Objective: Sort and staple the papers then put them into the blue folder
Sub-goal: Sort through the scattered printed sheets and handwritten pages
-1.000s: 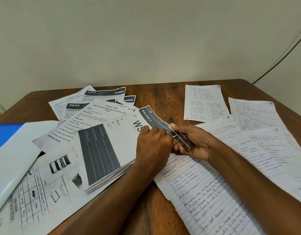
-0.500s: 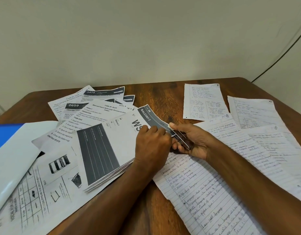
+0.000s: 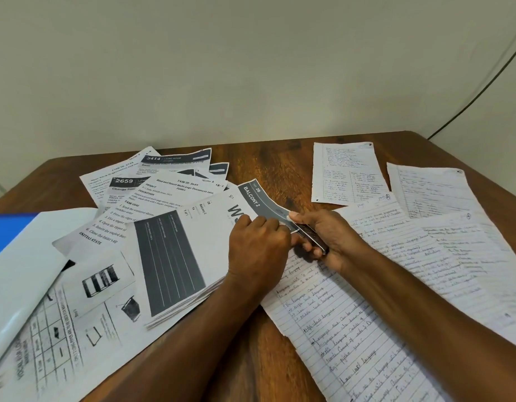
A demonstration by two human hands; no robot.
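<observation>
Two bare forearms are showing in the head view, entering from the bottom edge and running up to the hands. The left hand (image 3: 258,248) and the right hand (image 3: 333,237) are both wearing nothing: no gloves, rings, watch or bracelet are showing on the visible sides. No sleeves are reaching into view; the arms are showing uncovered from the frame's lower edge to the wrists. A short, pale thumbnail is showing on the right hand. Knuckles and tendons are standing out on the back of the left hand.
</observation>
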